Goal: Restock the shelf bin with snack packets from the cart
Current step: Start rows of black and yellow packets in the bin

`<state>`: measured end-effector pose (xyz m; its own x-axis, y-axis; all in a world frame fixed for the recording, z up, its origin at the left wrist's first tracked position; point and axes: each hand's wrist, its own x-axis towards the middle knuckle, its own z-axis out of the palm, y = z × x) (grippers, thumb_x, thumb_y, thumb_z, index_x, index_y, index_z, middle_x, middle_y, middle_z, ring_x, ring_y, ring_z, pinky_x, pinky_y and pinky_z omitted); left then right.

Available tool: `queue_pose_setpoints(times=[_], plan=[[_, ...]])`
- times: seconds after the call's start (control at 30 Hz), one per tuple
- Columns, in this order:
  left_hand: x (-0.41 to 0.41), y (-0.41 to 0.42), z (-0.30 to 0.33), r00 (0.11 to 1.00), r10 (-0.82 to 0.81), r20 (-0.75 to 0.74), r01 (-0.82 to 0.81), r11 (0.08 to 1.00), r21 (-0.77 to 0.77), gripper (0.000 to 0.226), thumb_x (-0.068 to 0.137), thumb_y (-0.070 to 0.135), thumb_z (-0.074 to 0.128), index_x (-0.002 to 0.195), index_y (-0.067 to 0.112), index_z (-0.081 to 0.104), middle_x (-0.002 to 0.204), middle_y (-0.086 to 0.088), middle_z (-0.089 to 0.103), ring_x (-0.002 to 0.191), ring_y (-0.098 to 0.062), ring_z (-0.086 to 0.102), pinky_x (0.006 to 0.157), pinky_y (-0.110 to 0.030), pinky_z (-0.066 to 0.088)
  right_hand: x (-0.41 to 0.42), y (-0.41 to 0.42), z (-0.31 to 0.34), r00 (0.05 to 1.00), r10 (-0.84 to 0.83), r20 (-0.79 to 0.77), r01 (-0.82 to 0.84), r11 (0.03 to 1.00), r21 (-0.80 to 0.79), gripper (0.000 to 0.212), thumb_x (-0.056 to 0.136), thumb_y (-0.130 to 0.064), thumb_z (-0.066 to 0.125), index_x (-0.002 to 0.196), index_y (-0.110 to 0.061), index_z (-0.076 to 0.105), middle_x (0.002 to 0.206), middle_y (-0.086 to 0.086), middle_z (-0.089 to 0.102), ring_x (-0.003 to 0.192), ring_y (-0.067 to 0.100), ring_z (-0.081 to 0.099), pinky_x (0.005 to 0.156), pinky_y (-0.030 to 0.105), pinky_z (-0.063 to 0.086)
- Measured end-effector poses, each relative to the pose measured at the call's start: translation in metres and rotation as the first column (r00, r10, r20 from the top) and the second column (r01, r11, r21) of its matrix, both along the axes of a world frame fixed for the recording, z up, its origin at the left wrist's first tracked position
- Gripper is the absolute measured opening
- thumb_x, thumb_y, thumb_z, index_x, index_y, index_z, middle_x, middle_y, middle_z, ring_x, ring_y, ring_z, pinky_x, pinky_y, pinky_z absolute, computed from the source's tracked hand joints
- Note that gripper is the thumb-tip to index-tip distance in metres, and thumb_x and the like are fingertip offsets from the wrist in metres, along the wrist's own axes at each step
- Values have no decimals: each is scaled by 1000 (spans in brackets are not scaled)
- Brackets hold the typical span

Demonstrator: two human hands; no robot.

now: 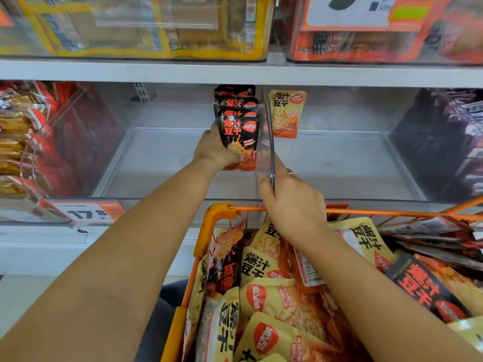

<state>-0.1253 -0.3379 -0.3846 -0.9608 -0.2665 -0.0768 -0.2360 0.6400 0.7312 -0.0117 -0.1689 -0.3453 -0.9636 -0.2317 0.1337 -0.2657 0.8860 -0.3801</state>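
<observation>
My left hand (214, 150) grips the front black snack packet (239, 138) of a short upright row of black packets (236, 100) in the clear shelf bin (162, 163), tight against a clear divider (269, 142). My right hand (290, 197) pinches the front edge of that divider. One yellow packet (286, 113) stands upright just right of the divider, in the right compartment. Below, the orange cart (209, 226) holds several yellow packets (264, 296) and black packets (423, 286) in a loose heap.
Full clear bins sit on the upper shelf (156, 71). Red and gold snack bags (31, 137) fill the bin to the left, purple packs (460, 142) the bin to the right. A price tag (86, 211) hangs on the shelf edge.
</observation>
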Motion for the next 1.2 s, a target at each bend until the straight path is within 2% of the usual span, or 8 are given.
queue_pose_setpoints(times=[0.17,0.27,0.43,0.67,0.9,1.0,1.07,1.2], plan=[[-2,-1,0,998,34,59,-29,996,-81,114,63,30,87,150,21,14,134,-10,50,124,-29,49,102,-46,43,0,0,0,1000,-1,-6,1,1000,16,54,100,-37,26,152,-26,13,92,1,52,84,23,61,59,29,36],[-3,6,2,992,125,6,-120,966,-231,85,69,35,82,135,10,34,124,-12,52,116,-29,54,88,-40,48,-1,0,-1,1000,-5,-5,5,1000,10,54,100,-36,26,152,-25,13,97,3,57,85,24,61,60,30,37],[-5,5,-3,997,-1,79,14,986,-167,61,75,35,77,124,10,52,120,-10,58,115,-25,53,90,-32,44,0,0,0,1000,2,-15,-2,1000,16,55,101,-36,26,153,-25,11,98,3,56,85,24,60,61,29,35],[9,4,26,989,76,128,-76,997,-9,74,83,26,71,139,0,32,139,-14,44,123,-25,48,95,-28,42,-2,2,1,999,19,42,-19,1000,0,53,101,-34,29,152,-25,15,92,0,49,88,27,60,63,32,36],[82,-16,86,995,-73,-63,72,997,-11,39,89,25,64,124,11,58,127,-6,58,117,-20,54,92,-26,43,3,16,38,956,113,273,-26,953,-302,58,95,-48,48,143,-17,40,144,6,46,128,26,47,100,35,38],[129,-21,99,977,-159,-145,165,986,30,5,86,25,67,90,26,67,99,1,68,96,-14,62,86,-26,45,36,19,68,996,82,23,-74,967,-245,45,92,-55,46,92,-16,67,94,6,71,93,22,64,80,33,47],[156,-23,100,965,-205,-162,215,975,48,5,77,36,67,82,34,66,96,2,71,97,-16,64,91,-32,47,67,14,94,967,160,198,-119,972,-205,72,79,-77,35,64,-12,64,60,3,67,64,17,66,71,32,52],[185,-20,97,958,-247,-148,256,965,50,2,84,25,68,84,28,67,87,6,68,87,-13,63,90,-34,50,103,3,110,746,321,584,-411,911,24,74,71,-82,44,64,-13,68,56,-5,67,50,7,64,59,20,52]])
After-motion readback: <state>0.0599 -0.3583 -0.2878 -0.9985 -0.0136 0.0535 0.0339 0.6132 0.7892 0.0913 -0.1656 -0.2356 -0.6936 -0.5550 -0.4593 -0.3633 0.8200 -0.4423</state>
